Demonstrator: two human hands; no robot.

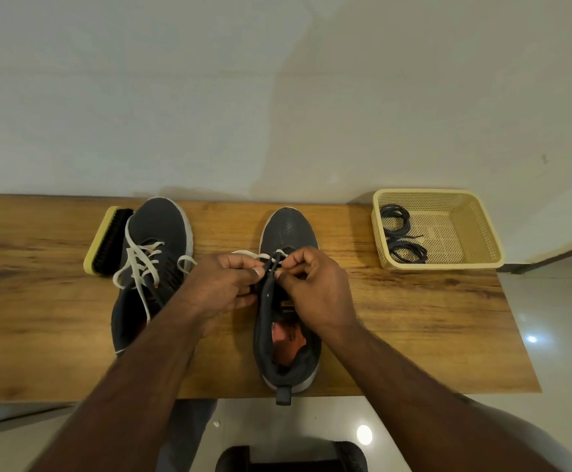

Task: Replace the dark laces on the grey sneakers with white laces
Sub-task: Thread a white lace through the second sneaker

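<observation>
Two grey sneakers stand on a wooden table. The left sneaker has a white lace threaded through it, ends loose. The right sneaker points away from me, its heel at the table's front edge. Over its eyelets my left hand and my right hand meet, fingers curled, each pinching the shoe's upper edge by the tongue. A white lace shows just beyond my fingers at the lowest eyelets. My hands hide most of the lacing area.
A cream plastic basket at the table's back right holds coiled dark laces. A yellow-backed shoe brush lies left of the left sneaker. The wall runs directly behind the table. A dark object sits on the floor below.
</observation>
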